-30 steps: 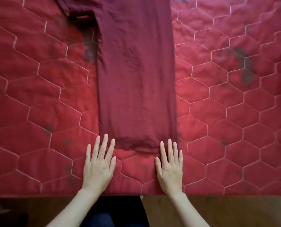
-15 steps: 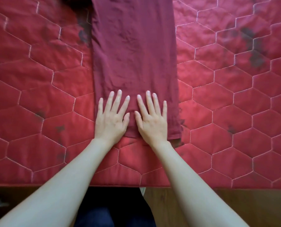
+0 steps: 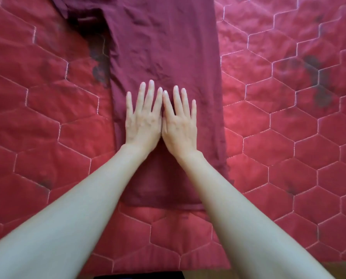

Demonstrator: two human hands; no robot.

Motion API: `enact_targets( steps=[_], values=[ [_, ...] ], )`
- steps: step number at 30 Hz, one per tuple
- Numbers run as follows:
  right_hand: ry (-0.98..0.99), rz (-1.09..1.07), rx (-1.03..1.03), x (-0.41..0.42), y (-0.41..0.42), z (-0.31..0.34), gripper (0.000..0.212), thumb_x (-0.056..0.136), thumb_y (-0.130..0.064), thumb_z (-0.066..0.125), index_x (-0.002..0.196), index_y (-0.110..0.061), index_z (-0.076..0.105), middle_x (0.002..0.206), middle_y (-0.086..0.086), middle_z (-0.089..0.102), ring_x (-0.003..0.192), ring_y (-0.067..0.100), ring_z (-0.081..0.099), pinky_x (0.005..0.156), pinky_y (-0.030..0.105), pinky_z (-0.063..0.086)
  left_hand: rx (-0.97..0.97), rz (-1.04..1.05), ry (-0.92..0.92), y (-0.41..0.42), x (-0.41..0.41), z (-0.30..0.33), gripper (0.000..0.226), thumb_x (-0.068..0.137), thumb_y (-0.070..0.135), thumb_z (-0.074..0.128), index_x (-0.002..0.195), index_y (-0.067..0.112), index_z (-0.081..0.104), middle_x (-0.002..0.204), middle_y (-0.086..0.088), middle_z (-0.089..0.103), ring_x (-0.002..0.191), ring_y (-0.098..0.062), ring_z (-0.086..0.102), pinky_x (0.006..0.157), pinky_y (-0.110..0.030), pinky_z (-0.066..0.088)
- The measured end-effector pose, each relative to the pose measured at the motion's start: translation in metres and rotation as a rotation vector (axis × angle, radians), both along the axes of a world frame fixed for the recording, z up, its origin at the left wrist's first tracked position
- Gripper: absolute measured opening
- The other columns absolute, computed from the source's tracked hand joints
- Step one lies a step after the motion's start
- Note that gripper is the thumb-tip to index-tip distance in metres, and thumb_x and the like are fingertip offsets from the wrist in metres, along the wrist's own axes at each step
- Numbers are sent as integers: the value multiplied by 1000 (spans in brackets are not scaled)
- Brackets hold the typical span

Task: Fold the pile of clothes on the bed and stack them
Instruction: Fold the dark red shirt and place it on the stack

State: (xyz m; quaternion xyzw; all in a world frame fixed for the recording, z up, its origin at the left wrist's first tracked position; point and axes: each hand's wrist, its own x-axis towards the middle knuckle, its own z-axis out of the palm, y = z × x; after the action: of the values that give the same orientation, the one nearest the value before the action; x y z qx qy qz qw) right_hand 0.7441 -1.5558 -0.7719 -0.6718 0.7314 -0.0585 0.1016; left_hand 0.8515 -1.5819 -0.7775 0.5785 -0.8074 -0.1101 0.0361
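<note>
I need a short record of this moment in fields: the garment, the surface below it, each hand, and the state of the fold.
garment: dark maroon garment, lying as a long narrow strip
surface: red quilted bedspread with hexagon stitching
left hand: left hand, flat on the garment, fingers straight
right hand: right hand, flat on the garment, beside the left, touching it
fold state: sides appear folded in; not yet folded lengthwise
near hem: lies close to the bed edge, between the forearms
</note>
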Motion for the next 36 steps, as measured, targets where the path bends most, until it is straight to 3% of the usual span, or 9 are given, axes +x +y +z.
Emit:
enact_targets(
  steps=[4,9,14,19,23,28,32,36],
  values=[
    [116,-124,46,-29,10,-20,54,100,-44,30,152,-29,24,161,3,17,149,21,13,120,48,9,6,12,-33,-4,29,-18,58,98,38,31,152,20,26,160,-10,18,148,-29,16,117,-53,10],
    [130,-269,102,-47,47,-9,56,100,-39,30,151,-18,29,159,12,21,147,26,18,117,53,18,24,39,-31,2,37,-9,58,96,32,31,151,12,30,159,-12,22,147,-31,19,118,-51,12],
    [68,-140,-43,-37,-59,6,52,100,-31,33,149,-15,34,157,15,26,147,31,20,118,51,18,-113,-72,19,-78,-7,3,58,94,13,45,150,9,30,157,-13,25,146,-32,21,118,-49,13],
    [98,4,-6,-31,-189,1,54,100,-36,20,152,-24,24,160,10,18,149,25,11,119,49,8,-18,8,-24,-184,-31,-1,56,101,27,30,153,13,17,161,-10,14,149,-27,10,118,-50,3],
    [135,-53,60,-68,-181,-19,54,102,-44,23,153,-30,17,162,2,11,150,20,6,120,46,6,24,63,-17,-195,-5,-12,58,99,39,31,153,18,24,160,-12,17,148,-30,14,119,-48,8],
    [105,-230,73,-98,-147,-12,57,98,-39,24,152,-19,25,160,11,19,148,27,14,119,50,14,59,203,-47,-168,6,0,61,96,35,27,149,6,31,156,-22,22,146,-35,20,118,-49,14],
    [30,-93,-35,-82,-207,3,52,101,-30,35,150,-14,31,158,14,23,148,30,16,119,50,14,-11,128,-34,-205,-23,17,58,96,33,33,149,9,32,157,-17,25,146,-34,19,117,-52,13],
    [19,69,-71,-49,-300,7,51,102,-33,31,152,-20,27,160,11,17,149,26,11,119,47,9,27,115,-65,-278,-42,9,57,102,33,26,154,16,13,161,-13,9,149,-29,5,119,-50,2]
  ],
)
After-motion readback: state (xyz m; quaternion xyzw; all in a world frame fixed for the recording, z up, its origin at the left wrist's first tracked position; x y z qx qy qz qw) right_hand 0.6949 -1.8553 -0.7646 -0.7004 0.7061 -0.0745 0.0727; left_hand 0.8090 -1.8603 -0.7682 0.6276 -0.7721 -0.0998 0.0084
